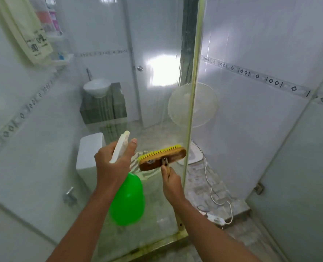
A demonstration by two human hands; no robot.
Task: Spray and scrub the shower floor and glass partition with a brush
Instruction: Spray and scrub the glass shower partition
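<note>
Glass partition (104, 103): clear upright pane, streaky, pale green edge on right. Brush (162, 157): wooden block head, yellow bristles turned toward glass partition, head tilted, right end higher, close to pane's right edge. Spray bottle (127, 199): bright green rounded body, white trigger head on top, tilted, left of brush, in front of glass partition.

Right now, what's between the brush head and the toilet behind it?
The glass partition. In the head view, the right hand holds the brush bristles toward the pane, and the toilet shows through the glass beyond.
</note>
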